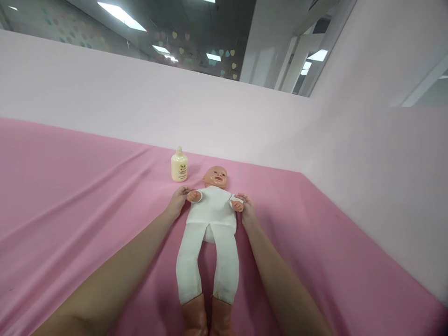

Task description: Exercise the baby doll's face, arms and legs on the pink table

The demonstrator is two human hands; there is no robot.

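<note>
**Pink cloth [87, 196] and pale wall [210, 112] frame a doll [212, 207] on its back**

Smooth pink cloth covers the wide surface before me, creased in long folds on the left and running up to the foot of the pale wall, which turns a corner at the right. Above the wall, a dark window [196, 28] carries pastel heart shapes [224, 52], with bright ceiling lights [122, 16] showing in the glass and a white frame [290, 63] visible toward its right end. On the pink cloth, near the wall, the doll lies face up in a white top and white leggings, its head toward the wall and its brownish lower legs toward the person. The left hand [179, 200] closes its fingers on one of the doll's sleeves near the cuff; its thumb is hard to make out. Opposite, the right hand [247, 205] grips the other sleeve, fingers bent over the white cuff. Both of the doll's small hands rest palm-side unclear, beside its chest. A cream bottle [179, 168] with dark print stands upright near the doll's head, on the left, apart from both hands.
</note>
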